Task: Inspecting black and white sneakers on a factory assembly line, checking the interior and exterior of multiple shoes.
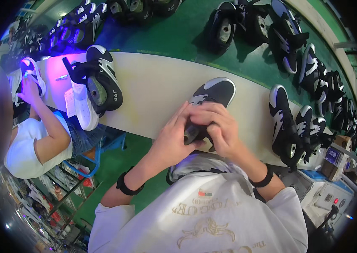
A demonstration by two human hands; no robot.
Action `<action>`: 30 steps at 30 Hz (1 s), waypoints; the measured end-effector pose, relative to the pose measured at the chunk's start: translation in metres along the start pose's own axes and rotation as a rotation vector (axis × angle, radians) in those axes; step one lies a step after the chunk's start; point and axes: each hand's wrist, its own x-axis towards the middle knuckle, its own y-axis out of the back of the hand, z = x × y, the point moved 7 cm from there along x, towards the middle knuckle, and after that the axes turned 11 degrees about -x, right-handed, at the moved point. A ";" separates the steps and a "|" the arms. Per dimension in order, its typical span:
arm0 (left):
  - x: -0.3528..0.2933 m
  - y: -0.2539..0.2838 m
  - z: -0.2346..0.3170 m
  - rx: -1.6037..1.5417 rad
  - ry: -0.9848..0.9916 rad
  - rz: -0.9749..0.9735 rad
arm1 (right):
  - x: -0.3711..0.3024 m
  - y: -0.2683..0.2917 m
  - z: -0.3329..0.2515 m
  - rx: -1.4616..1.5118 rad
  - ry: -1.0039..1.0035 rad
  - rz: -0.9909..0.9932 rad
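Observation:
A black sneaker with a white toe edge [220, 90] lies on the pale bench in front of me, its toe pointing away and to the right. My left hand [172, 137] grips its left side around the ankle opening, the thumb near the heel. Over the lacing, my right hand [218, 124] is closed with the fingers bent and pressed together. Whatever those fingers pinch is hidden beneath them. Between my hands, part of the shoe's dark opening and a grey last [190, 134] shows.
The pale bench [153, 84] curves across. Another black sneaker [104, 82] and a white sole [83, 109] stand left; several sneakers [283, 122] stand right. Beyond runs a green belt [170, 40] carrying more sneakers. A seated co-worker [39, 143] handles a shoe under purple light.

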 end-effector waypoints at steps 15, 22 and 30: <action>0.029 0.022 -0.026 -0.228 -0.236 -0.068 | 0.009 0.028 -0.009 -0.002 -0.098 -0.519; 0.013 0.039 0.033 -0.073 -0.363 0.059 | 0.028 0.019 -0.006 -0.292 -0.065 -0.577; -0.010 0.017 0.050 0.243 -0.569 0.289 | -0.013 0.063 -0.030 -0.145 -0.037 -0.647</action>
